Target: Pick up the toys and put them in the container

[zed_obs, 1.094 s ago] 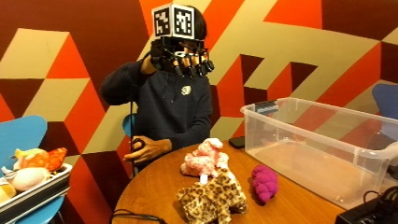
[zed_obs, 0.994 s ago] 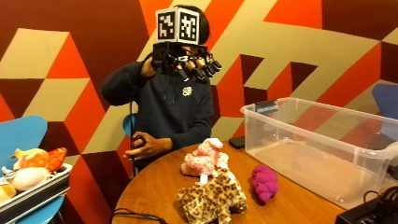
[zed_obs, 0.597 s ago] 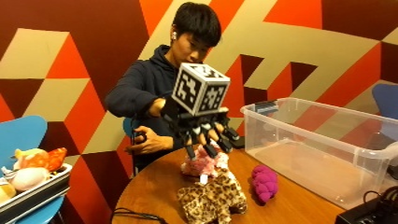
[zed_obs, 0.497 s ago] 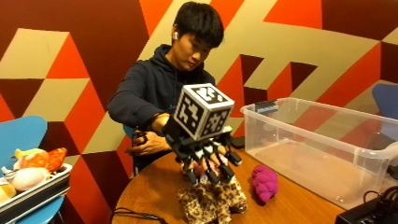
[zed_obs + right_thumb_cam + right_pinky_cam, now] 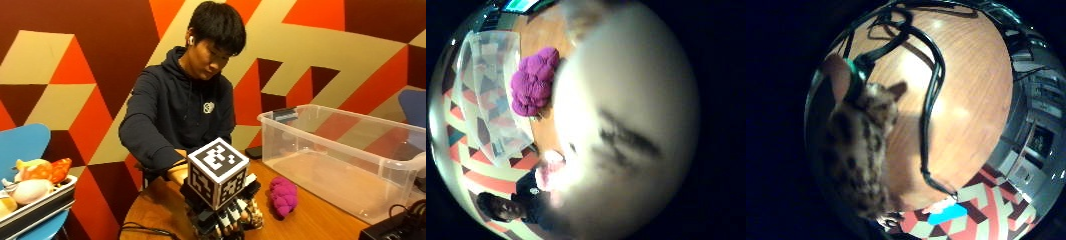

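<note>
My gloved right hand [image 5: 223, 221] is down on the spotted leopard toy [image 5: 254, 212] at the table's front, fingers curled over it. The toy's fur fills the thumb side palm view [image 5: 636, 115], and in the little finger side view the leopard toy [image 5: 858, 150] lies against a bare fingertip [image 5: 838, 75]. A purple plush toy [image 5: 284, 196] lies on the table just right of the hand, between it and the clear plastic container [image 5: 319, 150]. The thumb side view shows the purple toy [image 5: 531, 82] beside the container [image 5: 491, 75], with a pink toy [image 5: 550, 172] behind the leopard.
The round wooden table [image 5: 333, 225] carries black cables [image 5: 143, 231] at its front left and a black box [image 5: 393, 231] at the front right. A dark phone [image 5: 253, 151] lies near the container. A tray of toys [image 5: 33, 200] rests on a blue chair at left.
The right hand came down from in front of the person's face to the table and now sits on the leopard toy. The person has leaned forward.
</note>
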